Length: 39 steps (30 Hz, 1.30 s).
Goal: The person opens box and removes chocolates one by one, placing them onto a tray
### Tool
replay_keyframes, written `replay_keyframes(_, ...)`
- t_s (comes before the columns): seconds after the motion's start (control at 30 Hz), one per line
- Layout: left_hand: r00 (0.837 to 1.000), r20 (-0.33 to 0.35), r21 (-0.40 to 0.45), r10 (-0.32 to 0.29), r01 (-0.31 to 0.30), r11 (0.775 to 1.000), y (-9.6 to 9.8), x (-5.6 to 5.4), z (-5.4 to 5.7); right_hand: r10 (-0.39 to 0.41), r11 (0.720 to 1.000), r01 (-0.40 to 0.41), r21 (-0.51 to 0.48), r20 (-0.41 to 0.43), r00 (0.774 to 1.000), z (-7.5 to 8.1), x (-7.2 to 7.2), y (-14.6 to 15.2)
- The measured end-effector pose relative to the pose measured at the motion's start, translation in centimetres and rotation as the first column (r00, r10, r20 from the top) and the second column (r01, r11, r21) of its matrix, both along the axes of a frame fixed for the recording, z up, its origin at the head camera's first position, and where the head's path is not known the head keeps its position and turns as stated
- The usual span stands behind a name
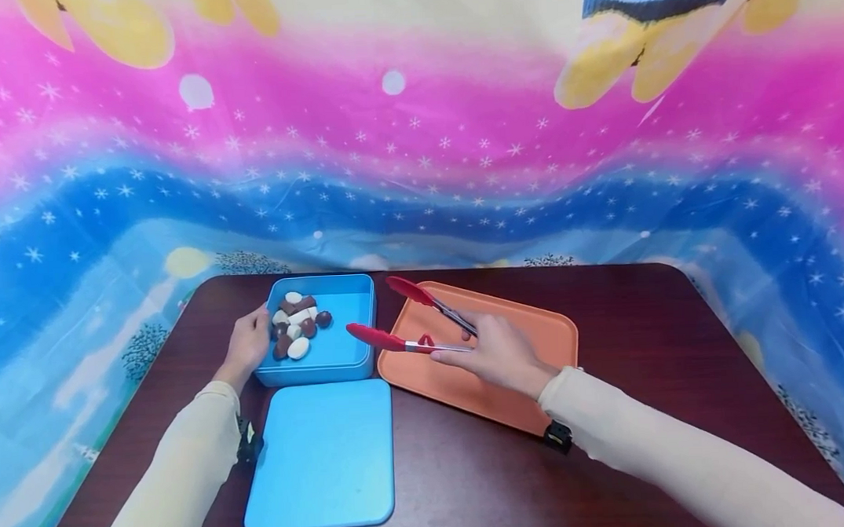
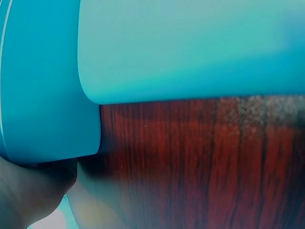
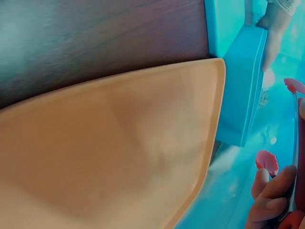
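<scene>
In the head view my left hand (image 1: 248, 339) grips the left wall of an open blue box (image 1: 350, 318), with its fingers at the rim. Inside the box, toward its left side, lies a heap of brown and white chocolates (image 1: 299, 348), some egg-shaped, some like small bars. My right hand (image 1: 500, 353) holds red-tipped metal tongs (image 1: 420, 344) over the orange tray (image 1: 538, 321). The arms of the tongs are spread, with nothing between the tips; the lower tip overlaps the box's right edge in this view. Part of the right hand and the tongs also show in the right wrist view.
A flat blue lid (image 1: 324, 456) lies in front of the box on the dark wooden table (image 1: 474, 481). The tray stands slantwise just right of the box. A patterned cloth (image 1: 416, 130) hangs behind the table and around its sides.
</scene>
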<state>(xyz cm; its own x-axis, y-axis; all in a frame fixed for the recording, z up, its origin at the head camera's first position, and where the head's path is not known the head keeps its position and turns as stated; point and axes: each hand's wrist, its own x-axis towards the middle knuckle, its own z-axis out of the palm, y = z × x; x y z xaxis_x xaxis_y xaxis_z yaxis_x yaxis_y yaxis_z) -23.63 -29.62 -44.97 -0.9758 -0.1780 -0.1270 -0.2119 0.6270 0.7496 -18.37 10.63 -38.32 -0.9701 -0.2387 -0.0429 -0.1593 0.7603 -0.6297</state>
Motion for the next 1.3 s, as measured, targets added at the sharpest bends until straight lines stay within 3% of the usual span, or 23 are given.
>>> replay_keyframes(0.33, 1.0, 0.001, 0.0, -0.003, 0.003, 1.0, -0.2, -0.1, -0.2, 0.103, 0.994, -0.1, 0.044, -0.073, 0.992, 0.3, -1.1, -3.4)
replay_keyframes(0.7, 1.0, -0.006, 0.009, -0.005, 0.006, 1.0, -0.3, -0.1, 0.1, 0.125, 0.988, -0.114, 0.108, -0.105, 0.987, 0.6, -2.3, -6.1)
replay_keyframes(1.3, 1.0, 0.007, -0.004, -0.001, 0.001, 1.0, 0.0, -0.1, -0.1, 0.204, 0.911, -0.137, 0.389, -0.137, 0.969, 0.9, -4.3, -9.6)
